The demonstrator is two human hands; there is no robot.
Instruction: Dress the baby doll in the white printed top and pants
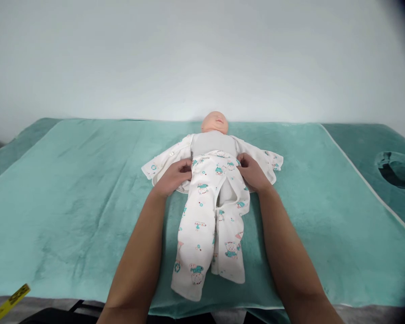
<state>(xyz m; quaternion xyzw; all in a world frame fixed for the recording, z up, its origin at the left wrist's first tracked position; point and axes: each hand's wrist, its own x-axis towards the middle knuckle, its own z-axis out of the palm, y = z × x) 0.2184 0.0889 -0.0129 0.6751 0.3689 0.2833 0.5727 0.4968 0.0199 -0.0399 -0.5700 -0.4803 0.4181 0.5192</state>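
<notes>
A baby doll [215, 123] lies on its back on a teal towel [87, 202], head away from me, its grey torso bare. White printed trousers [205, 225] cover its legs. An open white printed top [162, 164] is spread under it. My left hand [173, 177] grips the waistband of the trousers at the doll's left-hand side in view, fingers curled. My right hand [251, 173] grips the waistband on the other side, fingers curled too.
The towel covers a padded table with a darker teal cover [364, 139]; a face hole [396, 173] shows at the right. A white wall is behind. A yellow tape strip [10, 303] sits at the lower left near the front edge.
</notes>
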